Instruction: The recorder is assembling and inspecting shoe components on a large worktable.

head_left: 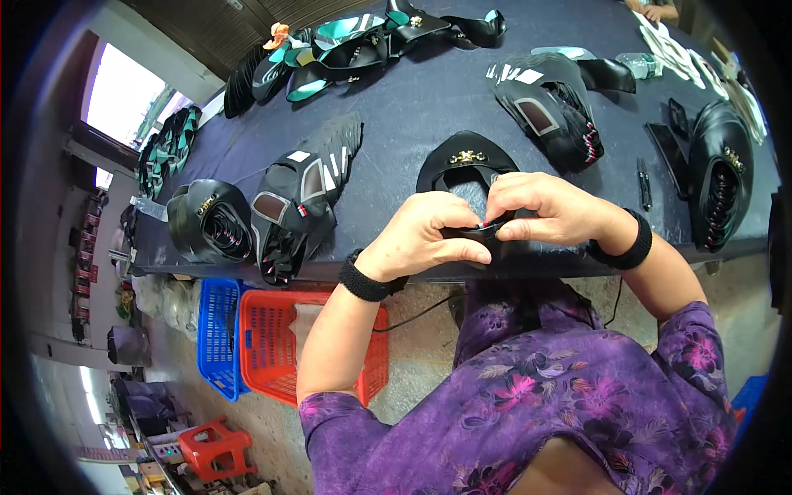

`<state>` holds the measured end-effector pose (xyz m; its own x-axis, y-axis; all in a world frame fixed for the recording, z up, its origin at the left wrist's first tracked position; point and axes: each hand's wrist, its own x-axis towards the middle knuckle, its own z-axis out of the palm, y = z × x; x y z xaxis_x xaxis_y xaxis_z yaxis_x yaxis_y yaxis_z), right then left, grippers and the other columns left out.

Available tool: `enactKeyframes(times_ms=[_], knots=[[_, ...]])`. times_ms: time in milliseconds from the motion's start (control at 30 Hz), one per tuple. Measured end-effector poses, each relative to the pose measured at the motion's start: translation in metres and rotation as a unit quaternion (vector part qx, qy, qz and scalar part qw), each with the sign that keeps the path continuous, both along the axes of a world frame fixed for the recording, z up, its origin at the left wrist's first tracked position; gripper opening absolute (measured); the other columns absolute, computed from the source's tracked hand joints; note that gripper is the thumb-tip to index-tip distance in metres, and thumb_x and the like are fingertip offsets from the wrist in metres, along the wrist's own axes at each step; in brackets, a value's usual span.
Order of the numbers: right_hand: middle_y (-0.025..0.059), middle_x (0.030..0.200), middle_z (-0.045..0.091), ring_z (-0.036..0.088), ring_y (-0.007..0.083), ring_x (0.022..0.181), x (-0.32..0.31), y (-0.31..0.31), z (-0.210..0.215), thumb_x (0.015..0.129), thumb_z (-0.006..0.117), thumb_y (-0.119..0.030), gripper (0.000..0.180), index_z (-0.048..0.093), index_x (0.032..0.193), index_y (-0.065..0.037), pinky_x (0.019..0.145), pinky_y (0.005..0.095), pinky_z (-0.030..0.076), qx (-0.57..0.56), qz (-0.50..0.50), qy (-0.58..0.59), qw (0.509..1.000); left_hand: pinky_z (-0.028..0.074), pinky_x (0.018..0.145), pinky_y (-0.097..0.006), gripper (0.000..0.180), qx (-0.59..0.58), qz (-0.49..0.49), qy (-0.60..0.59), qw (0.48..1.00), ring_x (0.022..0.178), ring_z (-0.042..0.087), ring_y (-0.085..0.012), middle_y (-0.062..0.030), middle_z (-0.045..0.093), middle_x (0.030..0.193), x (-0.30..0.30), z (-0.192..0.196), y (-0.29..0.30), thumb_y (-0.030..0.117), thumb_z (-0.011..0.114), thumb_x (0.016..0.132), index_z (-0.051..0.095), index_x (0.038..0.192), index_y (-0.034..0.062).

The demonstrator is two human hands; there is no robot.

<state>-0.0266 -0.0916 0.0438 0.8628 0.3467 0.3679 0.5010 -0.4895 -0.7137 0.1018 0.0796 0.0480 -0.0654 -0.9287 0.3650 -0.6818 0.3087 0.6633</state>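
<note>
A black shoe upper (446,153) with a gold metal ornament lies at the table's near edge, in front of me. My left hand (429,234) pinches the upper's near edge between thumb and fingers. From the other side, my right hand (542,208) pinches the same edge, its fingertips close to the left ones. A small red and blue bit shows between the fingertips; I cannot make out what it is. Both hands partly cover the upper. Black bands circle both wrists.
Stacked black uppers (210,221) and mesh-like uppers (301,198) stand to the left. More stacks (549,111) lie at the far right, with a pen (643,183) and phone (667,158). Red (268,338) and blue baskets (219,330) sit below the table. Another person's hand (656,11) shows far right.
</note>
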Motion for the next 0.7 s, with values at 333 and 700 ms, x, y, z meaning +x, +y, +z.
enactKeyframes(times_ms=[333,700], knots=[[0.0109,0.083,0.055,0.053,0.0265,0.081,0.0007,-0.0019,0.0047,0.080,0.058,-0.021,0.023,0.056,0.090,-0.001,0.072,0.0344,0.042,-0.011,-0.013,-0.017,1.000,0.036,0.049,-0.030,0.030,0.000,0.004,0.009,1.000,0.052,0.047,-0.0192,-0.0072,0.048,0.057,0.0019,0.0052,-0.0024,0.025,0.074,0.064,0.056,0.069,0.0006],[0.0104,0.081,0.055,0.054,0.0251,0.079,0.0044,-0.0020,0.0040,0.079,0.059,-0.021,0.022,0.056,0.088,-0.001,0.071,0.0329,0.042,0.001,-0.008,-0.014,1.000,0.036,0.048,-0.028,0.025,0.035,0.004,0.094,0.995,0.051,0.045,-0.0137,-0.0045,0.047,0.056,0.0014,0.0045,-0.0011,0.020,0.073,0.067,0.058,0.070,0.0002]])
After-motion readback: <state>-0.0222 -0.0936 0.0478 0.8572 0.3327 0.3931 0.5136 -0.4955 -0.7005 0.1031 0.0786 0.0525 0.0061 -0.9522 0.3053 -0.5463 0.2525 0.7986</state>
